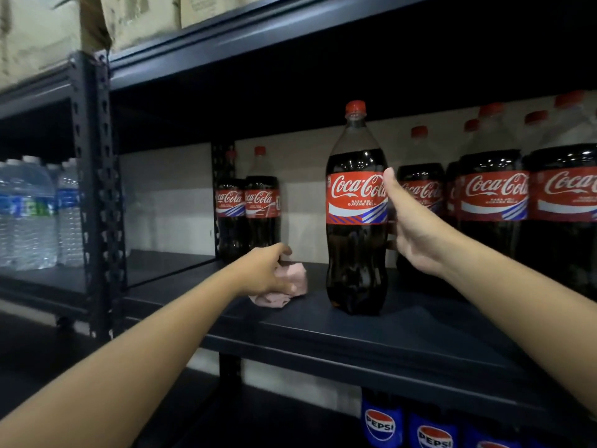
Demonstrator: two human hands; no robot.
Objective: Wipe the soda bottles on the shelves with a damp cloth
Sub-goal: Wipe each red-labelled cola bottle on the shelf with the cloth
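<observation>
1. A dark metal shelf stands before a pale wall; water bottles stand on the next rack at the far left, cardboard boxes above.
2. The left hand rests on the shelf, its fingers curled round a crumpled pink cloth.
3. A Coca-Cola bottle stands upright just right of the cloth.
4. The right hand holds its right side, thumb on the label; the other fingers are hidden behind it.
5. More Coca-Cola bottles stand behind, Pepsi bottles below.

Glossy plastic bottle (paper-like red label), crumpled pink cloth, matt dark metal shelf.
</observation>
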